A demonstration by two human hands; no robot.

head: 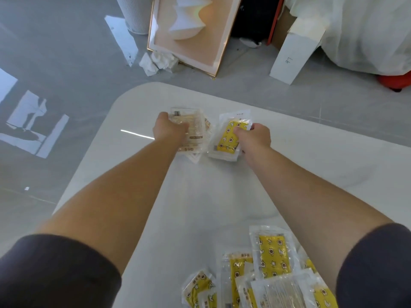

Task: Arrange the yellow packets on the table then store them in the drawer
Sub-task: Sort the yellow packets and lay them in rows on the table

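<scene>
Both my arms reach far across the white table [138, 174]. My left hand [170, 130] is closed on a stack of clear-wrapped packets [195, 127] lying back side up. Just to its right, my right hand [255, 136] grips a second stack of yellow packets [229, 138], its top one showing a yellow patterned face. Both stacks rest on the table side by side, close but apart. Several more yellow packets [273, 256] lie in a loose overlapping heap at the near edge, under my right forearm. No drawer is in view.
Beyond the table's far edge lie a gold-framed picture [189, 41], crumpled tissue [158, 61], a white box [293, 54] and a white covered bulk [367, 30] on the grey floor. A white ribbed cylinder [133, 12] stands at the back.
</scene>
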